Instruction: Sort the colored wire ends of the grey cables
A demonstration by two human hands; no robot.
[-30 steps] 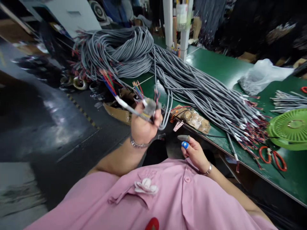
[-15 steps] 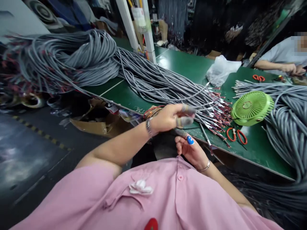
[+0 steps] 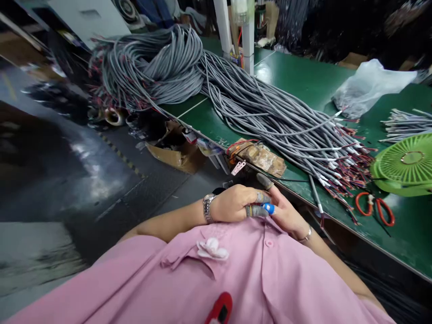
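Observation:
My left hand (image 3: 238,203), with a metal watch on the wrist and grey covers on two fingers, lies against my right hand (image 3: 286,215) in front of my shirt. Its covered fingertips touch the blue finger cover (image 3: 268,208) on my right hand. One finger of my right hand, in a grey cover (image 3: 264,181), stretches away from the others. Between the hands I see no object, though the overlap hides some fingers. Beyond them, at the table edge, lie a brown taped bundle (image 3: 265,159) and a pink clip (image 3: 238,168).
Grey cables (image 3: 270,119) with stripped coloured ends run along the green table (image 3: 300,76) from a coiled heap (image 3: 158,67). On the right are a green fan (image 3: 405,166), red-handled scissors (image 3: 374,209) and a plastic bag (image 3: 367,90). A cardboard box (image 3: 178,155) stands below.
The view has swung left, so the table things sit further right. My left hand has come down onto my right hand, and the brown bundle is now uncovered.

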